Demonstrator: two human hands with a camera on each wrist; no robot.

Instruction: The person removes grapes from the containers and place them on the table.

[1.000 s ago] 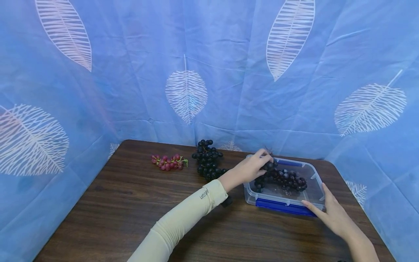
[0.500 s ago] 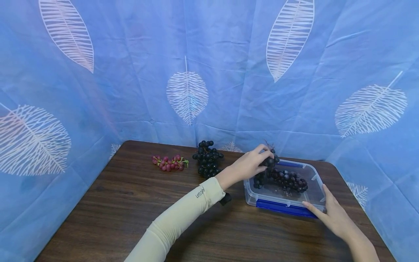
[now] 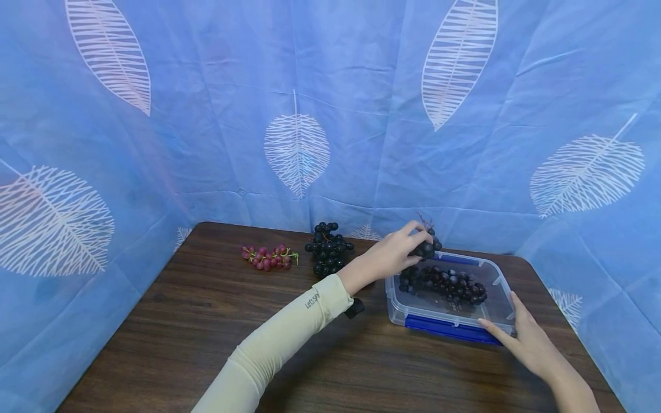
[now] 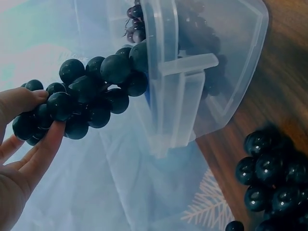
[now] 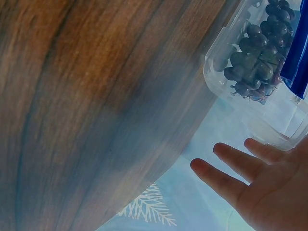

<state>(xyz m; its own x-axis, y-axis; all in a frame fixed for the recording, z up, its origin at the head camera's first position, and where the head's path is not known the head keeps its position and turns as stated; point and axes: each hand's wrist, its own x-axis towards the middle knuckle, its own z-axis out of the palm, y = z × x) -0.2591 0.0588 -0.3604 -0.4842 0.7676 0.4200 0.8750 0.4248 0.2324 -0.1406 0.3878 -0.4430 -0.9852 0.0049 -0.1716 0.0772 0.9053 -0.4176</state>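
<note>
My left hand (image 3: 395, 252) pinches a bunch of black grapes (image 4: 91, 91) between thumb and fingertips, over the back left of a clear plastic container (image 3: 454, 318) with blue clips. The bunch's lower end reaches down past the container rim. Inside lies another bunch of dark purple grapes (image 3: 457, 284). At the container's front right corner, my right hand (image 3: 532, 338) rests with thumb at the front and fingers along the right side; in the right wrist view those fingers look straight.
Left of the container, a second bunch of black grapes (image 3: 327, 249) lies near the table's back edge. Farther left is a small bunch of red grapes (image 3: 267, 258). A blue leaf-patterned cloth (image 3: 351, 172) hangs round the brown wooden table (image 3: 206, 321).
The left hand has risen slightly, lifting the upper part of the black grape bunch, so more of it and its stem show. The right hand stays at the container's corner.
</note>
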